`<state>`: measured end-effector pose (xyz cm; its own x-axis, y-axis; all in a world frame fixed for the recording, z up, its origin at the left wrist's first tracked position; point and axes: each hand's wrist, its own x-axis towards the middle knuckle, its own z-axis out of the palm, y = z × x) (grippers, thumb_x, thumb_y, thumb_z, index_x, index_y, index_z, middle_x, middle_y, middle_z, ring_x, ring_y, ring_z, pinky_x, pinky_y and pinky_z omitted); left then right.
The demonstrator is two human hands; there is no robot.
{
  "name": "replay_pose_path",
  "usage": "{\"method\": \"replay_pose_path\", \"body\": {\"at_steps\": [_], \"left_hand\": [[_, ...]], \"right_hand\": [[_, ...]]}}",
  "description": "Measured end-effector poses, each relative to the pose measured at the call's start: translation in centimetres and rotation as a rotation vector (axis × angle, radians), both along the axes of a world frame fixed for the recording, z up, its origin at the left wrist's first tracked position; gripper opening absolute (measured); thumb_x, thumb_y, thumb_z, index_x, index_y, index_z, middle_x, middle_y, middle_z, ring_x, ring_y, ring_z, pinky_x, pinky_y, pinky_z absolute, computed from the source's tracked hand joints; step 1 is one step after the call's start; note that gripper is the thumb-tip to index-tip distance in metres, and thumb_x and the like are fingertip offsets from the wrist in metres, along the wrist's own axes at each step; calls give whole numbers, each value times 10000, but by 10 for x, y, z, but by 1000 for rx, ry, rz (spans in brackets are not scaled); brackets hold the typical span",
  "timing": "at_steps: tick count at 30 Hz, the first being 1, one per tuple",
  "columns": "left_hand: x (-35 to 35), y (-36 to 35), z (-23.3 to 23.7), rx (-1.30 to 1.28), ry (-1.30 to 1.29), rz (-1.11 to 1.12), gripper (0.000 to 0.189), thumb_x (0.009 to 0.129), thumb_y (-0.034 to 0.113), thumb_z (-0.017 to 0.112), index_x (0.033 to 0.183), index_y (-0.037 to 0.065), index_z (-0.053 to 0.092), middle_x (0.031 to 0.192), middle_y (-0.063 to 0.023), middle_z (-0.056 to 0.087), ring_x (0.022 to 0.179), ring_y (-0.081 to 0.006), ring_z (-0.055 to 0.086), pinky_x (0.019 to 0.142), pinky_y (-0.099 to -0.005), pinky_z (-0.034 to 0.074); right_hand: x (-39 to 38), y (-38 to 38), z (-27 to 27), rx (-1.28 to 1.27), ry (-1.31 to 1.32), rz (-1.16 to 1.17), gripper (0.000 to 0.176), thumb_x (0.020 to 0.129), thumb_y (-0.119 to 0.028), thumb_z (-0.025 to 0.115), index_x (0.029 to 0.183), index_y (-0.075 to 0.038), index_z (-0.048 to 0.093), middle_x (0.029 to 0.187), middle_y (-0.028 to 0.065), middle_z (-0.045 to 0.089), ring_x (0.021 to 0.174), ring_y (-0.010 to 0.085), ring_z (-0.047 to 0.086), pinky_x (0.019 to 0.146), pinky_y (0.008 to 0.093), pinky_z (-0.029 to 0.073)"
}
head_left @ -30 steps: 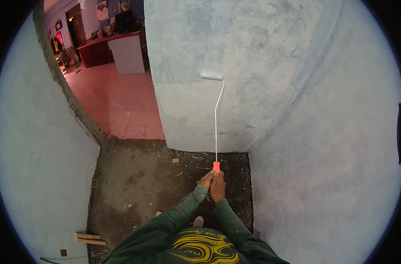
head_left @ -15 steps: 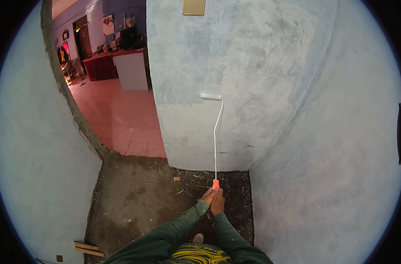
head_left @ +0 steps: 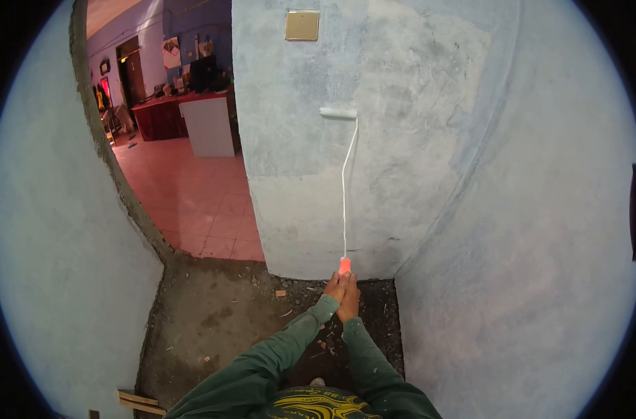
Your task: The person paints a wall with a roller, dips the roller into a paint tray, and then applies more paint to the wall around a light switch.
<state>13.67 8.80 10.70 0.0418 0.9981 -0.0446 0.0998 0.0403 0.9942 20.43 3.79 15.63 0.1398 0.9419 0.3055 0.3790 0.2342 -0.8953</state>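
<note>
Now, your two hands are clenched on one pole [head_left: 344,188]: the left hand [head_left: 332,286] and right hand [head_left: 350,299] touch each other, both wrapped just below its single red grip [head_left: 344,265]. The pole rises to one roller [head_left: 337,112], pressed level against the wall [head_left: 409,105] ahead, well below one brass plate [head_left: 302,25]. Two wood strips [head_left: 142,399] lie on the dirt floor [head_left: 213,314] at your left.

- Most of the orange roller handle [head_left: 344,266] is hidden inside the clasped left hand [head_left: 334,288] and right hand [head_left: 350,300].
- Items on the far red table [head_left: 161,115] are too small to tell.
</note>
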Motion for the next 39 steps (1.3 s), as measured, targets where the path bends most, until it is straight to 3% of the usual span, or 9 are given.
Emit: {"method": "replay_pose_path", "body": {"at_steps": [4, 12, 16, 20, 22, 26, 34, 37, 39], "left_hand": [[0, -2, 66, 43, -61, -2, 502, 890, 472, 427, 987, -17, 486, 885, -144, 558, 834, -232, 521, 770, -355, 421], [-3, 31, 111, 112, -75, -30, 489, 886, 469, 437, 966, -11, 490, 877, -130, 559, 821, -207, 515, 757, -341, 423], [-5, 12, 114, 59, -45, -21, 484, 888, 463, 435, 981, -9, 493, 879, -122, 560, 815, -202, 515, 754, -338, 424], [-2, 8, 48, 62, -70, -7, 487, 886, 460, 435, 985, -12, 500, 876, -125, 561, 804, -206, 517, 746, -343, 425], [-3, 0, 21, 27, -41, -6, 496, 882, 463, 433, 997, -15, 501, 881, -122, 560, 815, -207, 520, 751, -344, 423], [-6, -19, -13, -31, -41, -32, 497, 879, 468, 433, 993, -11, 500, 876, -105, 553, 813, -194, 515, 749, -335, 422], [-2, -52, -32, -112, -107, -44, 474, 886, 465, 423, 963, 6, 513, 836, -81, 542, 777, -173, 510, 711, -330, 422], [-1, -58, -44, -143, -105, -60, 475, 888, 466, 420, 968, 7, 513, 842, -82, 542, 782, -173, 511, 715, -331, 421], [-1, -61, -53, -160, -102, -70, 476, 889, 467, 417, 971, 8, 512, 845, -82, 542, 785, -173, 511, 718, -332, 421]], "right_hand": [[-1, 17, 20, 86, 25, 12, 248, 904, -222, 477, 988, -18, 364, 864, 232, 585, 815, 371, 605, 644, 408, 457], [-5, 29, 90, 171, 48, 21, 255, 883, -181, 510, 997, -17, 351, 831, 229, 583, 788, 378, 603, 627, 407, 457], [-5, 19, 83, 118, 67, 24, 275, 871, -172, 527, 1002, -16, 342, 828, 234, 586, 787, 390, 605, 625, 411, 458], [-4, 13, 27, 67, 81, 31, 283, 869, -182, 529, 1003, -16, 343, 833, 236, 588, 808, 402, 604, 628, 422, 456], [-4, 7, -1, -69, 224, 38, 284, 875, -200, 520, 1009, -20, 346, 843, 242, 592, 827, 409, 603, 634, 429, 457], [-3, -15, -28, -99, 117, 41, 281, 884, -222, 509, 1013, -25, 356, 848, 244, 596, 837, 414, 602, 640, 430, 463], [-1, -42, -47, -285, 76, 17, 302, 934, -291, 400, 1050, -12, 385, 884, 243, 607, 853, 400, 609, 663, 433, 473], [0, -49, -57, -201, -36, 3, 354, 941, -320, 378, 1092, 0, 392, 882, 238, 610, 856, 376, 615, 682, 426, 472], [0, -54, -60, -266, 41, 14, 378, 944, -337, 362, 1098, 6, 399, 884, 236, 611, 852, 364, 617, 686, 424, 470]]}}
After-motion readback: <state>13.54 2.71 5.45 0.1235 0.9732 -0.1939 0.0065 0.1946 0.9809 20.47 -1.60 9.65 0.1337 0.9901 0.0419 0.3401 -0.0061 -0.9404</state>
